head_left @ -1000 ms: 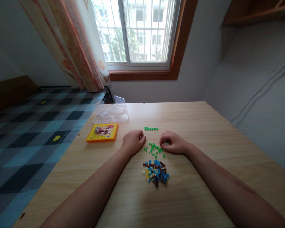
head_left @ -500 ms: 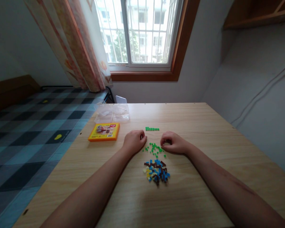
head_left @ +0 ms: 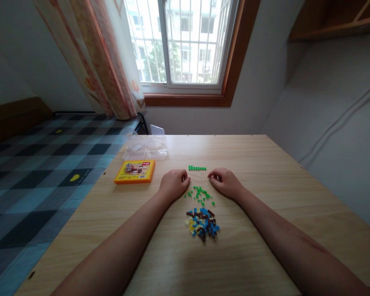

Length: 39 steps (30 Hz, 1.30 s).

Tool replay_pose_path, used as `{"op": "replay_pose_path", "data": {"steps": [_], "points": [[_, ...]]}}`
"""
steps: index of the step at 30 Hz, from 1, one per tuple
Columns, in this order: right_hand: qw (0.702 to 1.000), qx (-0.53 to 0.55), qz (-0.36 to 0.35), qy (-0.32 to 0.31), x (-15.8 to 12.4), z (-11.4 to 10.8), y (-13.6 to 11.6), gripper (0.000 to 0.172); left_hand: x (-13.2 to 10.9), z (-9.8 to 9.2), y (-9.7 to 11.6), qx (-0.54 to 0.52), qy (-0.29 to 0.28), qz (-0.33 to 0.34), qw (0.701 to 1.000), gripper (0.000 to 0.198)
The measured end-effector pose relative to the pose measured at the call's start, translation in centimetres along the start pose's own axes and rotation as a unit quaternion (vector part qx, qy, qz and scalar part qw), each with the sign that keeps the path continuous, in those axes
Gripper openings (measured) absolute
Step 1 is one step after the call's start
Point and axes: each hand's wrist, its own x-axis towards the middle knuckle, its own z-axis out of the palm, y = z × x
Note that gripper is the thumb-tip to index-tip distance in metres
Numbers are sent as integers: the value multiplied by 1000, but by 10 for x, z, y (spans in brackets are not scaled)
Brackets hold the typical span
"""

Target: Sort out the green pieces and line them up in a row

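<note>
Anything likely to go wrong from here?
1. The right hand is near the row of green bricks; a brush could knock it out of line.
2. The loose green pieces lie close to the mixed-colour pile; a careless sweep might mix them.
3. Pieces this small could be hard to grip.

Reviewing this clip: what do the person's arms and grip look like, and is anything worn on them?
The left grip and right grip are bare human hands, with no gloves visible. The left forearm and right forearm show no watch, bracelet or clear sleeve.
</note>
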Motion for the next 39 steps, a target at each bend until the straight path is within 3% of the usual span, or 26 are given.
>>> {"op": "replay_pose_path", "data": {"steps": [5, 10, 15, 29, 39], "points": [[992, 39, -104, -51, -4, -4, -9, 15, 1, 1, 0, -4, 0, 1, 1000, 21], [985, 44, -138, -93, -7, -5, -17, 17, 1, 0, 0, -4, -4, -1, 1000, 22], [984, 24, -145, -97, -6, -5, -16, 18, 0, -2, 2, -2, -9, 1, 1000, 22], [991, -76, -109, -16, -3, -10, -3, 19, 0, -3, 2, -10, -11, -3, 1000, 21], [997, -40, -68, 16, -2, -12, 8, 14, 0, -4, 3, -6, -20, -10, 1000, 21]]}}
